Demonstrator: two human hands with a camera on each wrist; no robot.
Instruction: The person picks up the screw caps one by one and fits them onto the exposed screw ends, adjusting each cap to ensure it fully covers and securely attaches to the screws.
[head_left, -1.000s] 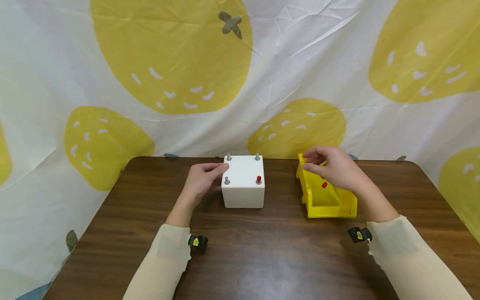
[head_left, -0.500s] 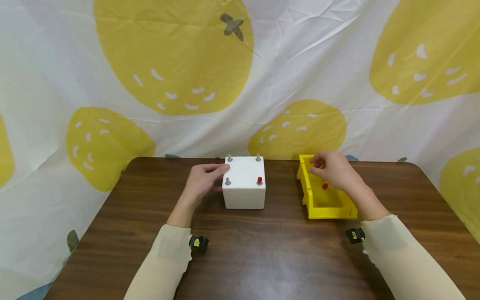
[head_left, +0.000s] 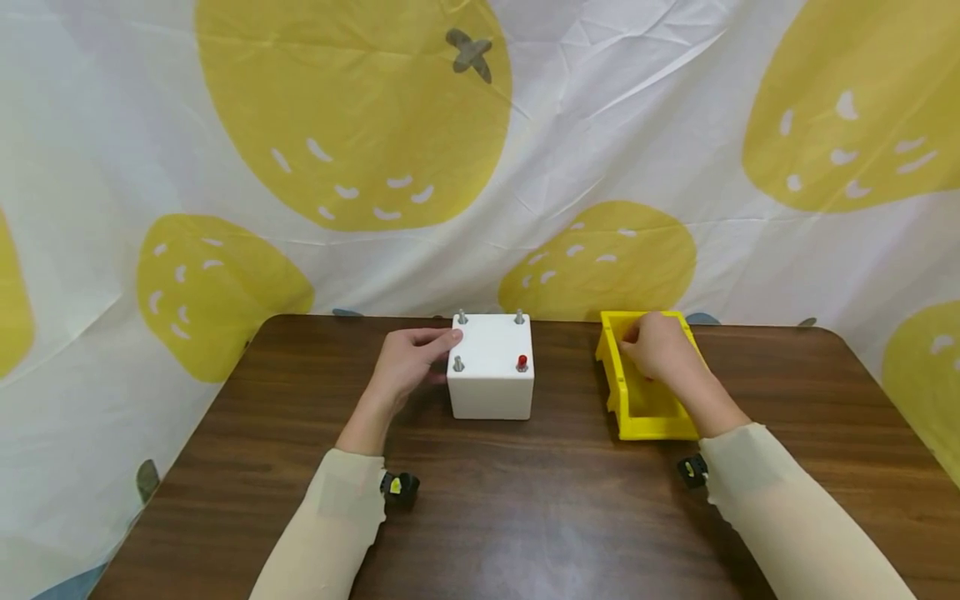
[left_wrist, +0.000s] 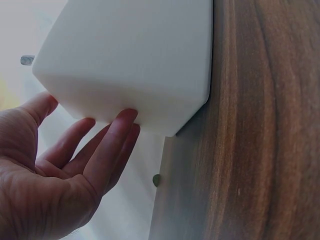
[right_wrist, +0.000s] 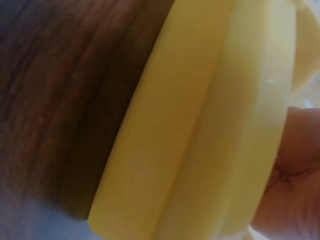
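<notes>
A white box [head_left: 491, 398] stands on the table, with metal threaded posts [head_left: 459, 364] rising near its top corners. A small red cap [head_left: 522, 362] sits on the near right post. My left hand [head_left: 405, 360] rests on the box's left side, thumb on the top edge. In the left wrist view, the fingertips [left_wrist: 125, 117] touch the side face, fingers only slightly bent. My right hand [head_left: 663, 350] reaches down into a yellow bin [head_left: 658, 429]. Its fingertips are hidden inside, so I cannot tell whether they hold anything. In the right wrist view, the bin wall [right_wrist: 200, 120] covers them.
The dark wood table [head_left: 525, 508] spreads out in front of the box and bin. Behind its far edge hangs a white cloth [head_left: 405, 267] with yellow fruit prints. A strip of bare wood separates the box from the bin.
My right hand has moved down and deeper into the yellow bin. The loose red piece seen in there before is now out of sight. My left hand stays on the box.
</notes>
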